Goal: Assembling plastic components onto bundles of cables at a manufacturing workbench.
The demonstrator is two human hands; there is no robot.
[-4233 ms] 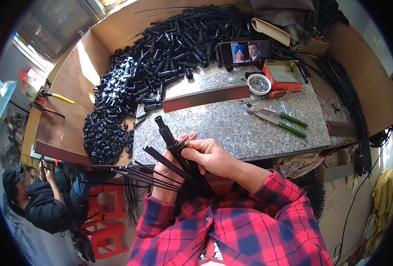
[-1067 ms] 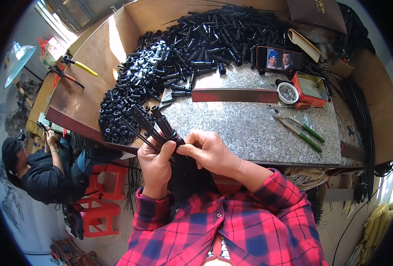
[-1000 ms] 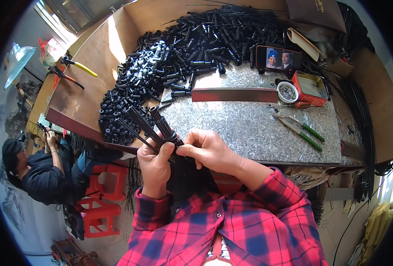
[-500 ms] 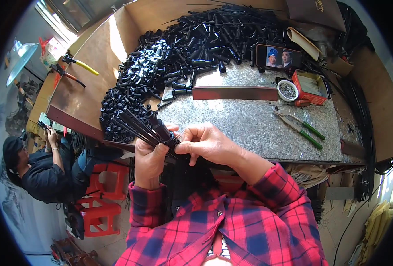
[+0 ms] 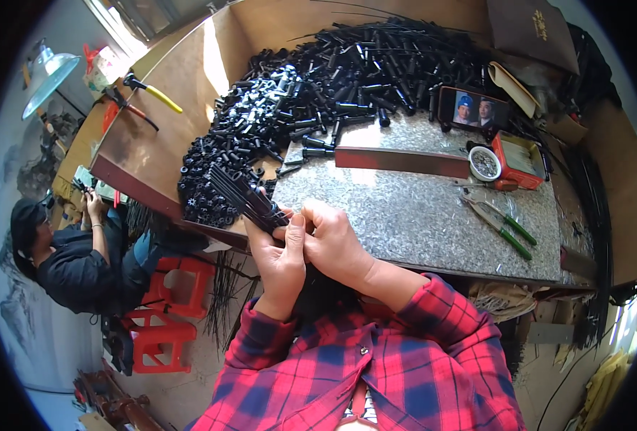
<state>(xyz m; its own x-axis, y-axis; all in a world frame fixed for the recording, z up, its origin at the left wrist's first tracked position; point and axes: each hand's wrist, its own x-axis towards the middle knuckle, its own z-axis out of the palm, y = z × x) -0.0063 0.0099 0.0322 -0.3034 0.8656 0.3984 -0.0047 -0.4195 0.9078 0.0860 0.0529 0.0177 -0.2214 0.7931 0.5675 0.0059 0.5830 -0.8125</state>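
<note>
My left hand (image 5: 279, 262) is closed around the lower end of a bundle of thin black ribs (image 5: 238, 192), which look like umbrella ribs. They fan up and to the left from my grip, over the near-left edge of the table. Pressed close beside it, my right hand (image 5: 335, 243) has its fingers curled in at the lower end of the bundle. Both thumbs lie side by side. Whatever my right fingertips pinch is hidden behind the hands. Just beyond the bundle lies a heap of small black notched rings (image 5: 202, 197).
Black tubes (image 5: 361, 72) are piled at the back. A flat dark red bar (image 5: 402, 161), green-handled pliers (image 5: 505, 226), a white bowl (image 5: 484, 164), a red box (image 5: 523, 161) and a phone (image 5: 474, 108) occupy the stone slab (image 5: 404, 223). A co-worker (image 5: 74, 258) sits at left.
The bundle has turned in my hands, and the thick black tube seen among the ribs before no longer shows clearly. My right hand has come closer against my left thumb. The whole view has shifted slightly.
</note>
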